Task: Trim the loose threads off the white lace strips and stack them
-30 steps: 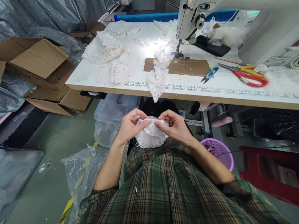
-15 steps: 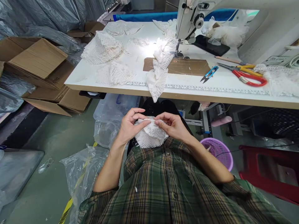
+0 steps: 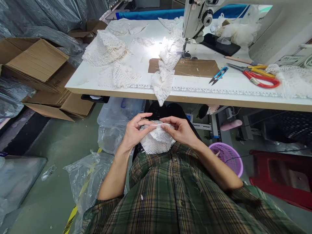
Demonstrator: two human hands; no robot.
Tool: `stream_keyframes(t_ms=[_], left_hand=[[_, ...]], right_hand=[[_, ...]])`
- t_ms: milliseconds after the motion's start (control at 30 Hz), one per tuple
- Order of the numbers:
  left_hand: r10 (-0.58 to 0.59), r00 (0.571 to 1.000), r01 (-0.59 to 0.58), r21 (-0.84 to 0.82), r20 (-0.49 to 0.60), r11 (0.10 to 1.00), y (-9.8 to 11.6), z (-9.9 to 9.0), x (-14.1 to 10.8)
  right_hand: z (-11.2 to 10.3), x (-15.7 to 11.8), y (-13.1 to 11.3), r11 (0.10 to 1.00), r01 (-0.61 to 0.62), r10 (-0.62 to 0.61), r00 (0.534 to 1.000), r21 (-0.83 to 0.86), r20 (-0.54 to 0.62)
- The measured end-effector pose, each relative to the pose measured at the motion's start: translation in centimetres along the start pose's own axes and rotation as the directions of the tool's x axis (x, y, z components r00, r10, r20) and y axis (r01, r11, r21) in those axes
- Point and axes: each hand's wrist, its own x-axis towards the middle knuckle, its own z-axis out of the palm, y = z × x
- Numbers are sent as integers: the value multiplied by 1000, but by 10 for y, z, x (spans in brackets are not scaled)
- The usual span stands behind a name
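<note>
A piece of white lace fabric point(image 3: 157, 143) lies gathered over my lap, below the table's front edge. My left hand point(image 3: 136, 131) pinches its upper edge between thumb and fingers. From the other side, my right hand point(image 3: 179, 130) pinches the same edge, fingertips a short way from the left ones. Straight ahead, a long strip of white lace point(image 3: 167, 66) runs beside the sewing machine's needle point(image 3: 184, 48) and hangs slightly over the table edge.
More white lace pieces point(image 3: 104, 48) lie at the table's left. On the right are blue thread snips point(image 3: 218, 75), red-handled scissors point(image 3: 262, 79) and a black phone-like slab point(image 3: 220, 45). Cardboard boxes point(image 3: 36, 61) stand at left; a purple basket point(image 3: 237, 161) and red stool point(image 3: 258, 172) at right.
The view has shifted very slightly. My fingers have moved only a little along the lace edge, and both hands keep their pinch on it.
</note>
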Motion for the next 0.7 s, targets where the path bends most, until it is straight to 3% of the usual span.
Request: stream_keyframes(t_ms=[200,700], left_hand=[[-136,991,137,-68,14,988,-2,1,-2],[-131,991,129,-104,-7,986,-8,4,-2]], right_hand=[[-3,1,-1,993,67,-65,998,-97,22],[2,3,4,997,-1,3,1000,-80,17]])
